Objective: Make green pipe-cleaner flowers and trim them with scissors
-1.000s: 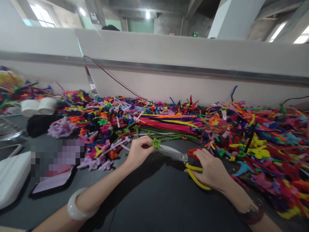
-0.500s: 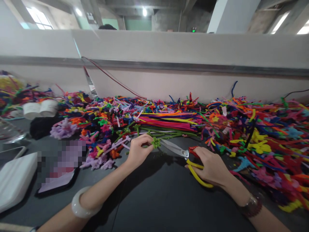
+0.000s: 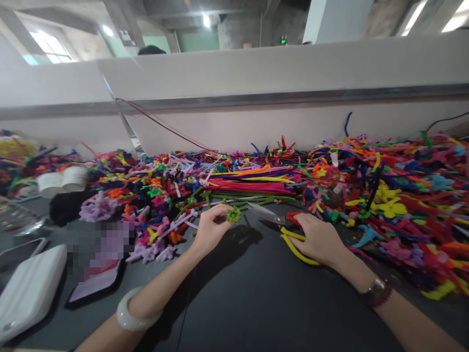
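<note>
Pinched in the fingers of my left hand [image 3: 213,228] is a small green pipe-cleaner flower [image 3: 233,214], held above the dark table [image 3: 252,293]. My right hand [image 3: 319,238] grips scissors [image 3: 273,216] by their handles, one red and one yellow. The blades point left toward the flower and stay a little apart from it. Behind both hands lies a bundle of straight pipe cleaners [image 3: 252,182] in pink, yellow, orange and purple, with green stems [image 3: 264,196] along its near side.
Heaped colourful pipe-cleaner pieces [image 3: 421,195] cover the back and right of the table. To the left are a phone [image 3: 100,278], a white box-like object [image 3: 32,288], white cups [image 3: 62,181] and a lilac fluffy flower [image 3: 98,206]. A pale partition [image 3: 256,73] stands behind.
The scissors have drawn slightly away from the green flower, leaving a wider gap. My left hand keeps hold of the flower. The whole view has tilted a little.
</note>
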The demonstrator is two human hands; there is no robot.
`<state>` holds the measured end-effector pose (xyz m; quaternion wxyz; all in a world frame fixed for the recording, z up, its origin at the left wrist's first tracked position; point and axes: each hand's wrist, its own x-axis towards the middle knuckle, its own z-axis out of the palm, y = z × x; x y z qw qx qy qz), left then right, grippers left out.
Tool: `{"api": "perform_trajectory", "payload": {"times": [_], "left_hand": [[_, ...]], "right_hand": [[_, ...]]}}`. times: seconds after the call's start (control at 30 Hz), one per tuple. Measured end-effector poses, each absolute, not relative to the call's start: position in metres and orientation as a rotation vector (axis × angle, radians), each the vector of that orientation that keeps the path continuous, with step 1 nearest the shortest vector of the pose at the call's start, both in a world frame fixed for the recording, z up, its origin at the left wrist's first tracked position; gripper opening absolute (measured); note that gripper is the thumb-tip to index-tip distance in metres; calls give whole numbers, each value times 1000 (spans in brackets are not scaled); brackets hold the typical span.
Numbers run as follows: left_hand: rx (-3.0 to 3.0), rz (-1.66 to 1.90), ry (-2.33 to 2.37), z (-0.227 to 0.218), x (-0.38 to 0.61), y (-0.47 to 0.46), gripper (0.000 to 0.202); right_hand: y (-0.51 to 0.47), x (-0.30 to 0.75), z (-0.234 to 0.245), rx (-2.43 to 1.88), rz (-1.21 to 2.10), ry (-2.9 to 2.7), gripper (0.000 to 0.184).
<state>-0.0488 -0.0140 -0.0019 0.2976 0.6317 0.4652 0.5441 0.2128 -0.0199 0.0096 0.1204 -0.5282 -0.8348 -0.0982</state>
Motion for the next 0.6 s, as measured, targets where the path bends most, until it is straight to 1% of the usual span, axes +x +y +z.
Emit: {"api": "perform_trajectory", "payload": {"times": [0.07, 0.13, 0.23, 0.37, 0.43, 0.5, 0.6], "left_hand": [[1643, 1397, 1182, -3, -46, -15, 13], [1625, 1357, 1133, -4, -44, -17, 15], [1621, 1332, 1093, -3, -42, -19, 14], [1730, 1342, 1111, 2, -41, -24, 5], [1838, 1337, 1159, 5, -40, -28, 9], [1945, 1343, 1199, 7, -39, -31, 13], [2044, 1360, 1177, 9, -37, -34, 14]], "right_hand": [[-18, 214, 8, -1578, -283, -2435, 36], [-17, 215, 7, -1586, -263, -2443, 35], [-17, 217, 10, -1509, -181, -2469, 34], [-17, 217, 16, -1410, -63, -2409, 27], [-20, 212, 19, -1387, 4, -2279, 21], [-25, 202, 20, -1268, 170, -2214, 16], [-36, 181, 23, -1071, 452, -2222, 16]]}}
